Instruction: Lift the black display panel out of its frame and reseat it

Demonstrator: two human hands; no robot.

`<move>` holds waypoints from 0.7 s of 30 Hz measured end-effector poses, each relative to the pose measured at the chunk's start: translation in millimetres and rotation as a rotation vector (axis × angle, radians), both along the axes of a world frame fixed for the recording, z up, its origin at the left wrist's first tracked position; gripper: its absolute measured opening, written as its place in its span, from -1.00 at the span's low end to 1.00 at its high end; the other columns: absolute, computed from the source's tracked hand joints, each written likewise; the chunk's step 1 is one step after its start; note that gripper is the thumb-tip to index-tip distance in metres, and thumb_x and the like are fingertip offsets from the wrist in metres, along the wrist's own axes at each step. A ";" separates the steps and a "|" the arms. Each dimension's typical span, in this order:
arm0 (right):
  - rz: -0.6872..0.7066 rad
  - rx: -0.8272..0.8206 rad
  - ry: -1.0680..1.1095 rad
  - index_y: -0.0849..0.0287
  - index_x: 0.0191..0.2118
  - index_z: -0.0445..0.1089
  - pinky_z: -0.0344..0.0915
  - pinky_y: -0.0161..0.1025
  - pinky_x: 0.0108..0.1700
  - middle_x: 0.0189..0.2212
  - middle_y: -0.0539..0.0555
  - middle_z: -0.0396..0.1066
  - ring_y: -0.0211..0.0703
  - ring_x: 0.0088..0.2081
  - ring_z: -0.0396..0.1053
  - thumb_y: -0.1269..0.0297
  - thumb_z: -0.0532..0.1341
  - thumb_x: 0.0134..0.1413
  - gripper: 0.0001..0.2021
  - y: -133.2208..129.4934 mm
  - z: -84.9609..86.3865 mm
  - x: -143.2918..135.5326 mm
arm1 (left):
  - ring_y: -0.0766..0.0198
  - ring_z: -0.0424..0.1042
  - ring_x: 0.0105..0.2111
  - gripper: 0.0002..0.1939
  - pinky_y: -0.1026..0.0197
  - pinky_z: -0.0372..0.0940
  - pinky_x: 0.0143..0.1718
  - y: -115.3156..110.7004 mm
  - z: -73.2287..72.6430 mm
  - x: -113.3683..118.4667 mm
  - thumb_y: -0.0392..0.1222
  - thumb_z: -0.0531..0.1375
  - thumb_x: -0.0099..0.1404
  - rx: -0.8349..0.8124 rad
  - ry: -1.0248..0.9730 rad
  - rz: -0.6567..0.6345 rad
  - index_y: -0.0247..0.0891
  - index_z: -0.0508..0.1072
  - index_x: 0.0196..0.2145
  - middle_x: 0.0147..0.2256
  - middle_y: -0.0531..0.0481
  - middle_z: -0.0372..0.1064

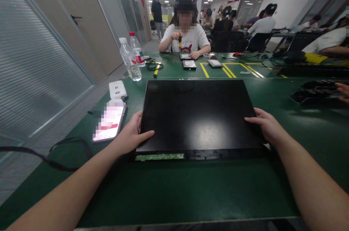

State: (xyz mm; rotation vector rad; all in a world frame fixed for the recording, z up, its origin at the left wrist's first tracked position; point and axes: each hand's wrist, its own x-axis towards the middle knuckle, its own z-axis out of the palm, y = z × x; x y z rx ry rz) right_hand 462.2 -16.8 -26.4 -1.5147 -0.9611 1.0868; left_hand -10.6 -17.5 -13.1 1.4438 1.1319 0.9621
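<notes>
Both sides of black panel (191,111), centre of frame, already gripped, by left hand (135,132) and right hand (268,127); green circuit strip (159,157) along lower edge uncovered.

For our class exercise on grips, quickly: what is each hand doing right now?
Left hand: closed on the left edge of the black panel, thumb on top.
Right hand: closed on the panel's right edge.
</notes>
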 end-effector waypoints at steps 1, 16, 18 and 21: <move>0.007 0.001 -0.005 -0.01 -0.16 0.51 0.52 0.05 -0.14 -0.23 0.07 0.65 0.18 -0.16 0.61 0.26 0.49 -0.31 -0.56 0.2 -0.1 0.6 | -0.23 0.18 0.40 -0.20 -0.30 0.08 0.41 0.5 -1.1 -0.5 -0.16 0.45 0.13 0.006 0.004 -0.002 -0.21 0.21 0.24 0.37 -0.36 0.23; -0.036 -0.023 0.030 -0.05 -0.19 0.54 0.53 0.07 -0.06 -0.19 0.05 0.65 0.17 -0.11 0.60 0.30 0.48 -0.34 -0.57 -1.2 4.9 -6.3 | -0.24 0.27 0.35 -0.21 -0.31 0.13 0.39 0.8 2.0 -0.3 -0.16 0.46 0.13 -0.008 0.008 -0.008 -0.20 0.23 0.24 0.31 -0.33 0.33; -0.035 -0.028 0.028 -0.06 -0.19 0.54 0.53 0.06 -0.06 -0.19 0.04 0.65 0.17 -0.11 0.60 0.30 0.48 -0.34 -0.57 -1.2 4.8 -6.1 | -0.24 0.29 0.34 -0.22 -0.32 0.13 0.39 0.6 2.8 0.0 -0.17 0.45 0.13 -0.017 -0.003 -0.013 -0.21 0.24 0.23 0.29 -0.32 0.36; -0.030 -0.029 0.025 -0.07 -0.20 0.54 0.53 0.05 -0.07 -0.21 0.04 0.65 0.17 -0.12 0.60 0.29 0.49 -0.33 -0.58 -1.0 3.5 -5.1 | -0.24 0.29 0.34 -0.23 -0.31 0.13 0.39 0.6 2.4 -0.6 -0.18 0.45 0.13 -0.018 -0.012 -0.020 -0.20 0.24 0.23 0.28 -0.31 0.38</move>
